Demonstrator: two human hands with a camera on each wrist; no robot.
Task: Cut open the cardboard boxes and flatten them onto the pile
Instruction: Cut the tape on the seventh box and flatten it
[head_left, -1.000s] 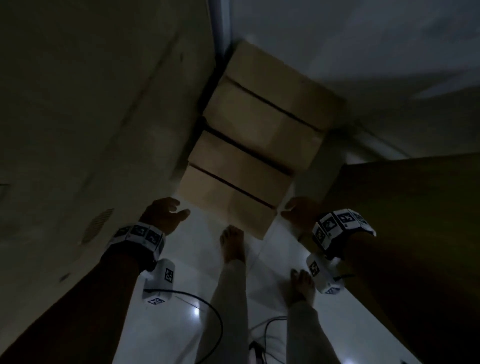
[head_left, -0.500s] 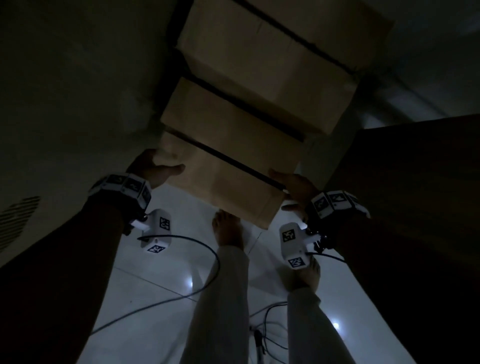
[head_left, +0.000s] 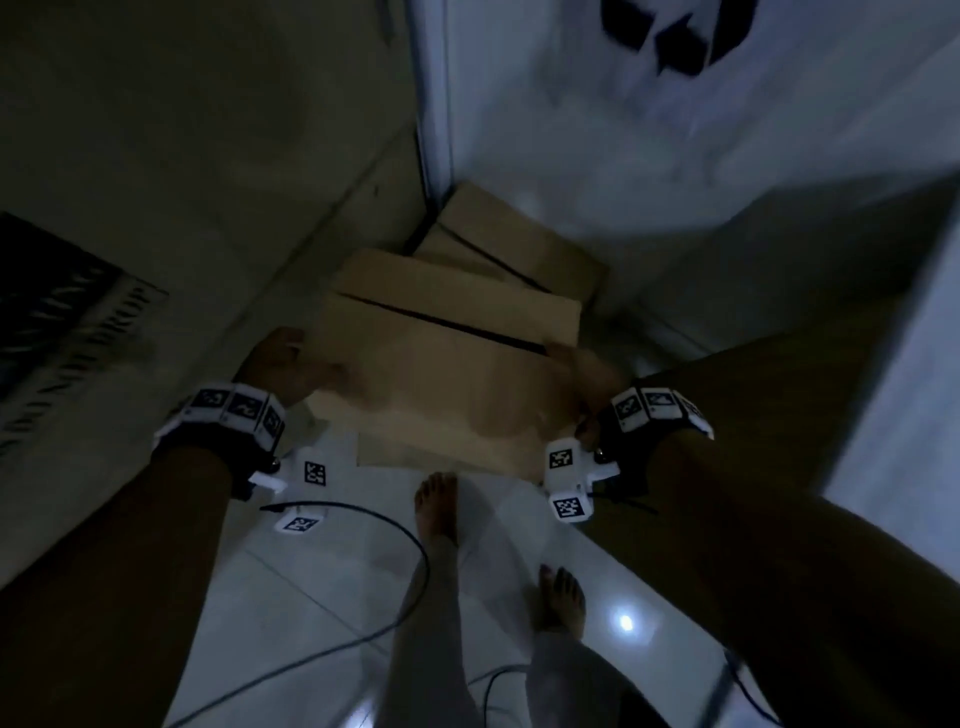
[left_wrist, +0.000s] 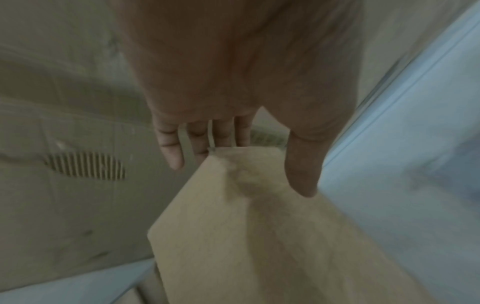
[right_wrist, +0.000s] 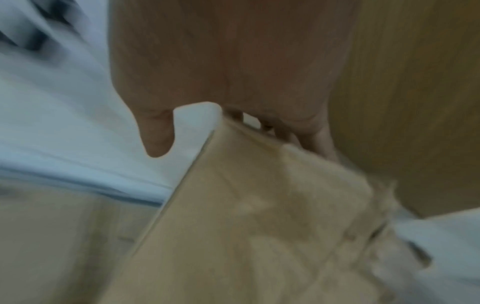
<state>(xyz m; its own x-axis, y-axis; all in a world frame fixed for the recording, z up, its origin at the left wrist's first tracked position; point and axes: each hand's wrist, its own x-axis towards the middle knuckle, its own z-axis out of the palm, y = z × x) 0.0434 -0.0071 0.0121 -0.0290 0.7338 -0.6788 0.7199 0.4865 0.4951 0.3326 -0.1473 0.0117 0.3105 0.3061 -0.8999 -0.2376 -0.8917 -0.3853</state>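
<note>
I hold a brown cardboard box (head_left: 447, 374) with a dark tape line across its top, lifted above the floor in front of my feet. My left hand (head_left: 280, 358) grips its left side; in the left wrist view the thumb of that hand (left_wrist: 241, 174) lies on the near face of the box (left_wrist: 259, 236) and the fingers reach behind its corner. My right hand (head_left: 587, 374) holds the right side. In the right wrist view that hand (right_wrist: 241, 152) has its fingers behind the box (right_wrist: 233, 226) edge, thumb clear of it. More taped boxes (head_left: 514, 244) sit behind in the corner.
A tall printed cardboard panel (head_left: 182, 182) stands on the left and a wooden cabinet side (head_left: 779, 415) on the right, leaving a narrow gap. My bare feet (head_left: 439, 504) and a loose cable (head_left: 410, 535) are on the white tiled floor. The scene is dim and blurred.
My hands went from free of the boxes to gripping the nearest one on both sides. That box has now come away from the row, toward me.
</note>
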